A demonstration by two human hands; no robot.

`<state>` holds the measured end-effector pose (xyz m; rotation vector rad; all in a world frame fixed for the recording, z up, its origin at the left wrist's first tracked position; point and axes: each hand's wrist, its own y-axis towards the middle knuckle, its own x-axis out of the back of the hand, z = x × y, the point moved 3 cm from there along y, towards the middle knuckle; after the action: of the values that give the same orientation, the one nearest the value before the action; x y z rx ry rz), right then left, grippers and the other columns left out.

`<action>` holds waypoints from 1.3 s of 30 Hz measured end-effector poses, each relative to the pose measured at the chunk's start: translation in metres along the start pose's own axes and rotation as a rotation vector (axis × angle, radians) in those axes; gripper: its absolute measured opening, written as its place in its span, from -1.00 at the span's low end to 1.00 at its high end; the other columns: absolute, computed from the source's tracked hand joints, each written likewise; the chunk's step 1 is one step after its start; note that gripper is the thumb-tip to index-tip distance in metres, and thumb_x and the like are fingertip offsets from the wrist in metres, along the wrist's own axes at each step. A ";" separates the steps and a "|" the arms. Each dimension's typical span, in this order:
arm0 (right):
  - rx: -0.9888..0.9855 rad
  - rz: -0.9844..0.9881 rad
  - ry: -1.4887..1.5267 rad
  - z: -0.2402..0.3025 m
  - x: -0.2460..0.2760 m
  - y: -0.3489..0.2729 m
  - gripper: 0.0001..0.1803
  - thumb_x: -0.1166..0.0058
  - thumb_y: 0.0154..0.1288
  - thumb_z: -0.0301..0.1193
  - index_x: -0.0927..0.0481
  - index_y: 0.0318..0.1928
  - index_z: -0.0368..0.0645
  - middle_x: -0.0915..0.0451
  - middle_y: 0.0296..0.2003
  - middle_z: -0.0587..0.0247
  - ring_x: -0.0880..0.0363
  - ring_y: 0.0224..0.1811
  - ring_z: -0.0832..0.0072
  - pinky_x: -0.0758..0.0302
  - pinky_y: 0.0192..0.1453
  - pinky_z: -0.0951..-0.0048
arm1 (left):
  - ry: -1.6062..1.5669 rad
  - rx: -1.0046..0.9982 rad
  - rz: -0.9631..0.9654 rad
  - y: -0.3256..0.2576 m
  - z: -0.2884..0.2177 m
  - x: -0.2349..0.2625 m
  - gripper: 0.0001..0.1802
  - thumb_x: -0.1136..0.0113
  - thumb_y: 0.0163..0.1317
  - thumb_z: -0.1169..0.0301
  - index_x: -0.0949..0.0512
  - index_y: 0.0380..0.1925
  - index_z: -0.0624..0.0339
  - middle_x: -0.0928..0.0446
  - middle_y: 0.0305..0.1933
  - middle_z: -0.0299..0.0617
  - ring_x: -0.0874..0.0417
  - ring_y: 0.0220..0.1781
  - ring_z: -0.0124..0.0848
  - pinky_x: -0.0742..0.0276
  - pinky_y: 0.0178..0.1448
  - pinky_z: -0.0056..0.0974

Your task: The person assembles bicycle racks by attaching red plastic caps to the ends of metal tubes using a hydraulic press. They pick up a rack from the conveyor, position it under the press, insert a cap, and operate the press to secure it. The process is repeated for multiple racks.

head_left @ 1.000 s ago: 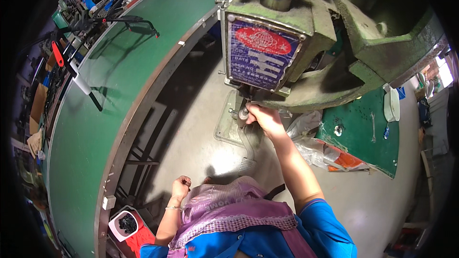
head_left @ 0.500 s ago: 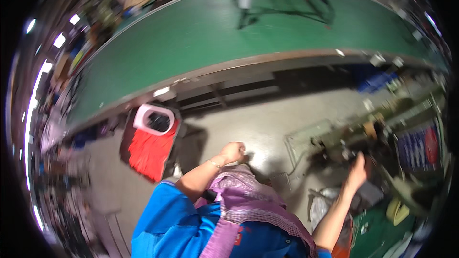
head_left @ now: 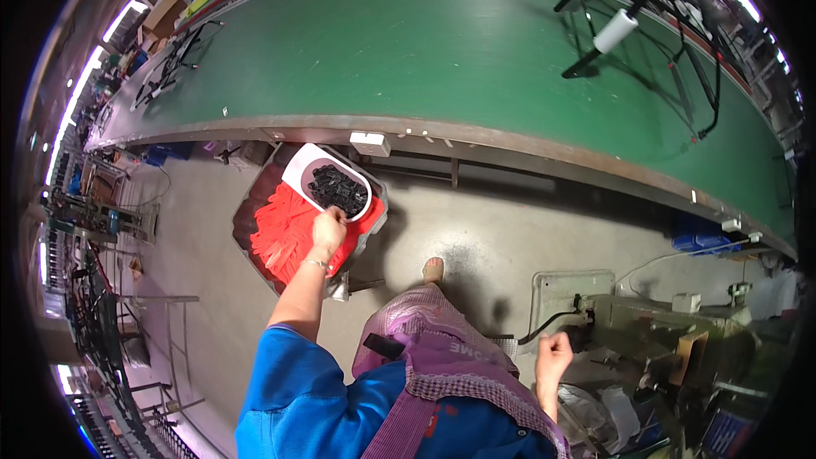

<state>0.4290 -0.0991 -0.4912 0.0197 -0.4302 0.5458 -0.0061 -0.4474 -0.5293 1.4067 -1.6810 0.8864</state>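
My left hand reaches to the near rim of a white oval-mouthed container. Its fingers are bent together at the edge of the small black parts inside; whatever they grip, if anything, is hidden. Under the container lies a heap of long red pieces in a dark grey bin. My right hand is curled into a fist near the machine on the right, apart from it, and its inside does not show.
A long green workbench spans the far side. Black tubular frames with white sleeves and one red grip stand on its right end; another dark frame lies at the left. A greenish machine stands at the right, beside clear plastic bags.
My view has turned left. My left hand has moved out from my body to the white container. My right hand has drawn back from the machine and closed.
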 end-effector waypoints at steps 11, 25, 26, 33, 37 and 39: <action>0.077 0.243 -0.366 0.108 -0.129 0.081 -0.68 -0.25 0.14 -0.28 -0.41 -0.53 -0.16 -0.51 -0.64 0.10 -0.52 -0.62 0.19 -0.46 -0.49 0.22 | 0.531 -0.270 0.296 0.102 0.036 -0.050 -0.61 0.01 0.22 0.47 -0.57 0.05 0.05 -0.48 0.18 0.10 -0.50 0.19 0.03 -0.43 0.24 -0.04; 0.155 0.351 -0.393 0.101 -0.182 0.072 -0.75 -0.09 0.18 -0.26 -0.44 -0.41 -0.21 -0.54 -0.46 0.02 -0.54 -0.35 -0.01 -0.43 -0.26 0.01 | 0.454 -0.693 0.258 0.130 0.056 -0.067 -0.79 -0.02 0.16 0.56 -0.56 -0.25 0.47 -0.59 -0.19 0.23 -0.63 -0.16 0.02 -0.54 -0.01 -0.09; 0.158 0.343 -0.398 0.099 -0.181 0.070 -0.76 -0.07 0.18 -0.28 -0.46 -0.40 -0.21 -0.55 -0.48 0.01 -0.55 -0.36 -0.01 -0.44 -0.26 0.01 | 0.437 -0.731 0.245 0.131 0.057 -0.069 -0.79 -0.03 0.13 0.57 -0.57 -0.29 0.49 -0.61 -0.24 0.22 -0.66 -0.22 -0.02 -0.55 -0.04 -0.11; 0.141 0.361 -0.429 0.106 -0.172 0.071 -0.75 -0.03 0.21 -0.24 -0.49 -0.35 -0.20 -0.58 -0.45 -0.01 -0.57 -0.35 0.00 -0.46 -0.23 -0.01 | -0.117 -0.228 0.429 0.183 0.143 -0.108 -0.74 -0.13 -0.06 0.55 -0.63 -0.34 0.46 -0.63 -0.40 0.16 -0.66 -0.38 -0.27 -0.55 -0.19 -0.22; 0.172 0.335 -0.426 0.104 -0.182 0.078 -0.73 -0.06 0.21 -0.21 -0.48 -0.38 -0.17 -0.57 -0.48 0.00 -0.57 -0.36 -0.01 -0.47 -0.25 0.01 | 0.337 -0.408 0.086 0.189 0.146 -0.081 -0.77 -0.09 0.04 0.44 -0.55 -0.74 0.25 -0.51 -0.74 -0.06 -0.52 -0.66 -0.31 -0.48 -0.50 -0.16; 0.198 0.286 -0.435 0.096 -0.182 0.080 -0.70 -0.10 0.21 -0.18 -0.47 -0.41 -0.16 -0.55 -0.50 -0.01 -0.57 -0.37 -0.02 -0.48 -0.29 0.04 | -0.672 0.048 0.430 0.162 0.031 -0.024 -0.71 -0.09 0.25 0.33 -0.61 -0.55 0.28 -0.46 -0.72 -0.23 -0.52 -0.61 -0.51 -0.42 -0.53 -0.34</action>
<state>0.2111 -0.1344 -0.4849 0.2741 -0.8084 0.8697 -0.1674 -0.4388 -0.5714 1.4996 -2.5521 0.7143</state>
